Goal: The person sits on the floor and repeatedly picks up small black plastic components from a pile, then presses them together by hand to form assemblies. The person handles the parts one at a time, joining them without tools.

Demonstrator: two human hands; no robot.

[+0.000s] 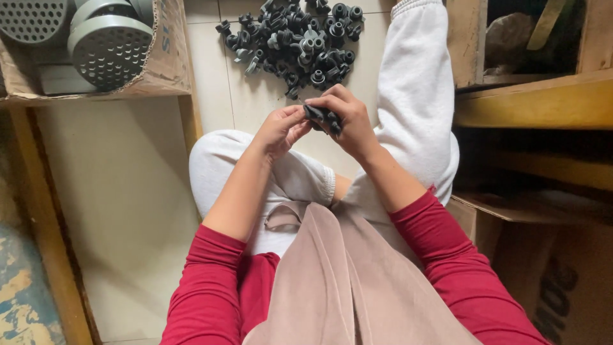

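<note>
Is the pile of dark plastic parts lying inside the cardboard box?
No: the pile of dark plastic parts lies on the bare tiled floor, while the cardboard box at upper left holds grey perforated discs.

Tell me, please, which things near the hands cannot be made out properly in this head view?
- Small dark part: mostly covered by the fingers of the left hand and right hand; its shape is unclear.
- Pile of dark parts: cut off by the top edge; single pieces overlap.
- Grey perforated discs: cut by the top edge and the cardboard box wall.
- Wooden shelf interior: too dark to tell the contents.
</note>
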